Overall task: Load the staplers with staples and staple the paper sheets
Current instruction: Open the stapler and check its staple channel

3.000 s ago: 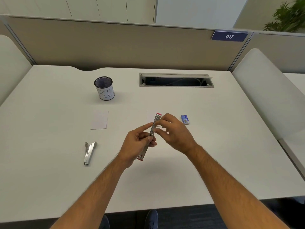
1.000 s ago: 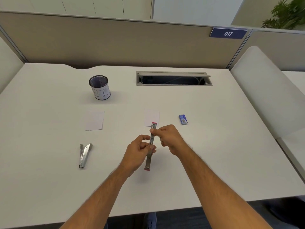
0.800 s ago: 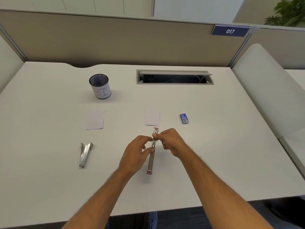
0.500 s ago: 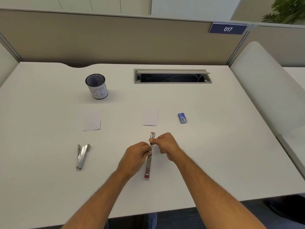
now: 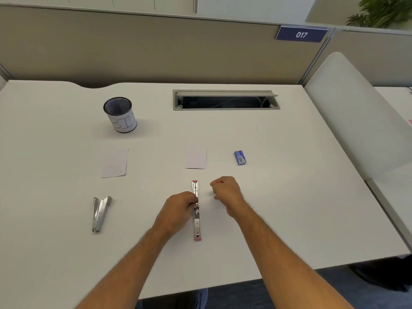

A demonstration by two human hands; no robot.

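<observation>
A pink-tipped metal stapler (image 5: 196,210) lay swung fully open in one straight line on the white desk, running near to far; a second silver stapler (image 5: 99,214) lay well to its left, slightly parted at its far end; two small white paper sheets (image 5: 115,163) (image 5: 196,156) lay flat farther back; a little blue staple box (image 5: 240,157) sat right of the nearer sheet.

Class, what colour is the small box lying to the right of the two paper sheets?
Blue: the small box shows clearly in the head view.
</observation>
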